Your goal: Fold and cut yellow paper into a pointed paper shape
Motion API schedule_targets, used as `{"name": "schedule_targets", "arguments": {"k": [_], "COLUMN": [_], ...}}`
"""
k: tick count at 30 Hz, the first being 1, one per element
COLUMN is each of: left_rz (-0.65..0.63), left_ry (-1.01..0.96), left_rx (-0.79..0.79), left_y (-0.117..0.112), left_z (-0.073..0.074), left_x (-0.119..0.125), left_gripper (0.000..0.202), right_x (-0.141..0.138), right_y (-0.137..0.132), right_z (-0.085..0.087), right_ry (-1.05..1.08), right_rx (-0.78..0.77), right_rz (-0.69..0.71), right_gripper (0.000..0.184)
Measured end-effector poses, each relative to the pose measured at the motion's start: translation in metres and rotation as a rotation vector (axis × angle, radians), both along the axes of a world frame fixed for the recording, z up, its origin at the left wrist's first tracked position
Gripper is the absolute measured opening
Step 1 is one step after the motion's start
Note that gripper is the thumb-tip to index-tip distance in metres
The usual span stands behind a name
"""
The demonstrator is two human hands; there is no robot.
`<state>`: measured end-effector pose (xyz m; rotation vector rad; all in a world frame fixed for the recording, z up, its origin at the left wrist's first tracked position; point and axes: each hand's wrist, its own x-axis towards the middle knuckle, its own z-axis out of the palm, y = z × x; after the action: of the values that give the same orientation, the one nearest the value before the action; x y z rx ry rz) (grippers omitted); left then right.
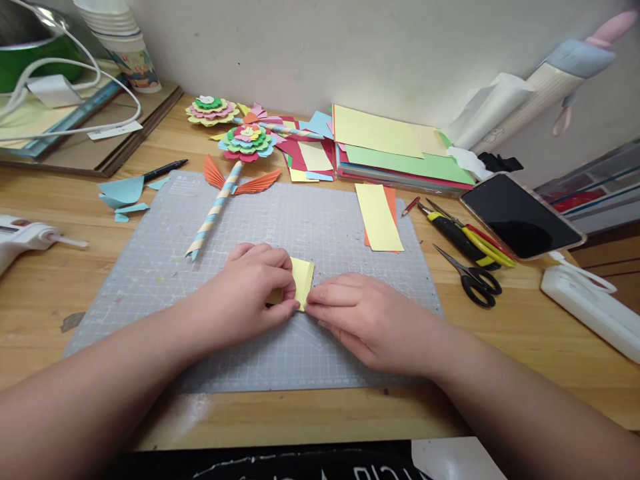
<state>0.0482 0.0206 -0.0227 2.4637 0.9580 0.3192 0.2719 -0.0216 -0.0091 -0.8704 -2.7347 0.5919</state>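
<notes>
A small folded yellow paper (pixel 301 280) lies on the grey cutting mat (pixel 310 220) near its front middle. My left hand (pixel 253 290) covers the paper's left part and pinches it with fingers curled. My right hand (pixel 363 320) presses its fingertips against the paper's lower right edge. Most of the paper is hidden under my left fingers.
On the mat stand a striped-stem paper flower (pixel 235 160) with orange leaves and a yellow paper strip (pixel 379 217). Coloured paper stack (pixel 395 153) at the back. Scissors (pixel 473 277), a utility knife (pixel 455 233) and a phone (pixel 520 217) lie right. A glue gun (pixel 30 237) and pen (pixel 164 169) lie left.
</notes>
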Motion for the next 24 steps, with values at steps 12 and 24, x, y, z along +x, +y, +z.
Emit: {"name": "schedule_targets", "arguments": {"k": [12, 24], "left_rz": [0.057, 0.007], "left_ry": [0.033, 0.1], "left_rx": [-0.026, -0.056], "left_y": [-0.001, 0.01], "left_z": [-0.002, 0.006], "left_x": [0.005, -0.01], "left_gripper": [0.01, 0.013], "right_x": [0.0, -0.005], "right_y": [0.001, -0.002], "right_z": [0.002, 0.001], "right_ry": [-0.003, -0.032], "right_rx": [0.007, 0.058], "right_rz": [0.019, 0.024], "right_gripper": [0.027, 0.03]}}
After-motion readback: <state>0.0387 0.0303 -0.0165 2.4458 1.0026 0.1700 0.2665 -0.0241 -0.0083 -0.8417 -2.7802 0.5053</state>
